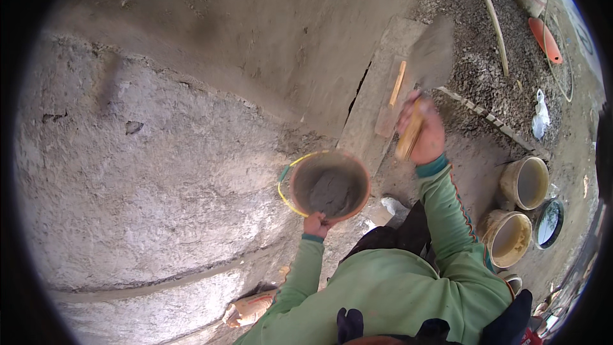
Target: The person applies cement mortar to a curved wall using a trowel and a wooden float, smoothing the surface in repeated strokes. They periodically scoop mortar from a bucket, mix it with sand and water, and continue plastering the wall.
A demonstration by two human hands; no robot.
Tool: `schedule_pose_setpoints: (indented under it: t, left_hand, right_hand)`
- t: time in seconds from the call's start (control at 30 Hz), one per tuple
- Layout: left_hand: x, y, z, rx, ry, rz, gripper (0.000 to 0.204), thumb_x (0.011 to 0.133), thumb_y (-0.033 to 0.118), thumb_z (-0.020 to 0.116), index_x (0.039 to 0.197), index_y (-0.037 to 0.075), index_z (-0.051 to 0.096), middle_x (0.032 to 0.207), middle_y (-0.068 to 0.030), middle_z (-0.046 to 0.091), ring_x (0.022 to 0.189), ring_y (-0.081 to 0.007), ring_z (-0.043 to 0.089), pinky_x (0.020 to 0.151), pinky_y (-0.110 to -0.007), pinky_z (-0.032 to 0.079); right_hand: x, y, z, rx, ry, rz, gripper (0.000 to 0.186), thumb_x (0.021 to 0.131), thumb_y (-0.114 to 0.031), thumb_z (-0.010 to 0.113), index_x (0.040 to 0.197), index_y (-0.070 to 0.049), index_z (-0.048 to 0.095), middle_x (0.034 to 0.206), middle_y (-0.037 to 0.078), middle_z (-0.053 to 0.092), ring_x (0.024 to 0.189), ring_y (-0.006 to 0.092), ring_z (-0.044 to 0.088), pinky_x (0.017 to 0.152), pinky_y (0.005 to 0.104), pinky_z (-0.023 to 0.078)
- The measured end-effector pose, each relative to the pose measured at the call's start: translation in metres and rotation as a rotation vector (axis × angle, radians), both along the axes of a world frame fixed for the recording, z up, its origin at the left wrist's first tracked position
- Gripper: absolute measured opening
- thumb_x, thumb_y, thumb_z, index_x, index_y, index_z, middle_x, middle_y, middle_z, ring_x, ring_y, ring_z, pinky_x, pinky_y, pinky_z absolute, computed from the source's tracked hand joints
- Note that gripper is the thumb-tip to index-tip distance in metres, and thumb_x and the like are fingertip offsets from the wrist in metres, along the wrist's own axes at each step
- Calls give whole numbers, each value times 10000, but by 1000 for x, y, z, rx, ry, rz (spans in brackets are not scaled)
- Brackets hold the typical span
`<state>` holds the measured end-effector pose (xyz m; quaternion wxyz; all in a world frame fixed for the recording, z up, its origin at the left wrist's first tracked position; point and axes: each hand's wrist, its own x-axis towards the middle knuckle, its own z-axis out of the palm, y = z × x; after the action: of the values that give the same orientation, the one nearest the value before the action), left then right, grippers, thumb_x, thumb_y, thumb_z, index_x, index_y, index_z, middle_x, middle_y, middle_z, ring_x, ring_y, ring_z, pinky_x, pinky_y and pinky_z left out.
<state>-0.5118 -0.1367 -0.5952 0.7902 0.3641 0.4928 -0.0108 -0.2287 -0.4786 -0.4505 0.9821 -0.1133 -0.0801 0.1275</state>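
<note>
My left hand grips the near rim of a round bucket, its fingers closed over the edge. Grey wet mortar lies in the bottom of this bucket, and a yellow handle with a green grip hangs at its left side. Up and to the right, my right hand is wrapped round the wooden handle of a trowel. The trowel's broad grey blade is smeared by motion and points away from me. Just left of that hand, a float with a wooden handle rests on a plank.
A rough plastered wall fills the left. Gravel is heaped at the far right, with a pole across it. Two buckets and a dark-rimmed basin of liquid stand at the right. A paper sack lies low left.
</note>
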Motion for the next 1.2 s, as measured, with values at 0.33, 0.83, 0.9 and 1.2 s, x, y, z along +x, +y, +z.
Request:
schedule_pose_setpoints:
  t: [0.33,0.83,0.9,1.2]
  left_hand:
    - [-150,34,7,185,348,254,172,761,-7,564,898,96,543,787,-89,524,627,-263,547,502,-460,474]
    - [8,-59,-2,964,-51,-472,630,771,1,574,1379,-18,411,1286,-200,533,1216,-325,505,1021,-388,413]
    - [25,-58,-20,1059,-41,-631,892,683,3,590,1504,-26,244,1419,-270,404,1377,-399,349,1164,-389,277]
    - [150,-154,29,1461,-57,-980,985,671,-24,567,1563,93,165,1555,-316,197,1411,-461,285,1107,-435,362]
  right_hand:
    - [133,99,-88,-1061,513,-1020,325,893,-162,636,1184,-58,535,880,89,614,739,221,617,660,356,523]
    - [-125,113,-226,-1987,-609,755,303,893,-260,551,1089,-40,623,988,250,689,950,389,679,821,500,540]
    - [-116,102,-220,-2061,-518,669,307,901,-242,534,1100,-23,612,974,251,693,933,405,684,807,514,548]
    - [-29,-15,-184,-2172,-373,549,305,909,-269,528,1085,-40,628,954,268,685,918,431,674,785,536,536]
